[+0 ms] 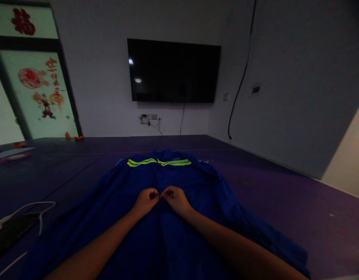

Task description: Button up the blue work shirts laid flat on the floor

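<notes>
A blue work jacket (191,184) lies spread front side up on the purple floor, its collar pointing away from me. Two yellow-green reflective strips (175,162) cross its chest. At the middle of the front opening, my left hand (147,200) pinches the jacket's edge between thumb and forefinger. Fingertip to fingertip with it, my right hand (176,197) is closed in a similar pinch on the same front edge. Any button or fastener between the fingertips is too small and dark to make out. One sleeve (267,233) stretches out toward the lower right.
At the left lies a dark phone-like object (18,231) with a white cable (30,203). Orange items (77,137) sit by the glass door (45,89). A television (173,72) hangs on the far wall, and a black cable (240,85) dangles at the right.
</notes>
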Demonstrator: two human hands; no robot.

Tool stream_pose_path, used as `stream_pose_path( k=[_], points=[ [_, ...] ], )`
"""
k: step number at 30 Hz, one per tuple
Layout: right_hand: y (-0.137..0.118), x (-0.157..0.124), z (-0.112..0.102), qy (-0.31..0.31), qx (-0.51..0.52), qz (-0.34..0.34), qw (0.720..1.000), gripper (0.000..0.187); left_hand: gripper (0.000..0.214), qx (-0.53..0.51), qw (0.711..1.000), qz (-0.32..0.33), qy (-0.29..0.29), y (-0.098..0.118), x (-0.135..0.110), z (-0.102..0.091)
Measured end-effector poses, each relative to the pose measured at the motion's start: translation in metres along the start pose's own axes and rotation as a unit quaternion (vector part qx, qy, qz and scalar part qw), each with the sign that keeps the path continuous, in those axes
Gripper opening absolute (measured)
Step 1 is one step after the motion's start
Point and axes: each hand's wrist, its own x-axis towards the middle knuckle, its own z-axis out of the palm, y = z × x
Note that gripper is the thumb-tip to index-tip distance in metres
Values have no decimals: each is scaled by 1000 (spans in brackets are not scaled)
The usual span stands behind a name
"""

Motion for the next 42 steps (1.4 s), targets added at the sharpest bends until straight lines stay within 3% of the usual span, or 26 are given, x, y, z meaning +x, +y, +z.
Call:
stream_pose_path(
  k=[21,31,42],
  points=[
    [0,-1,1,9,-31,-3,999,14,16,-3,1000,-2,-9,-1,-1,0],
    [-2,-4,1,-15,-86,-48,995,9,11,-4,1000,-9,-15,4,-2,0],
    [1,-2,1,-18,-119,-50,991,12,13,-4,1000,-12,-19,3,-2,0]
  ],
)
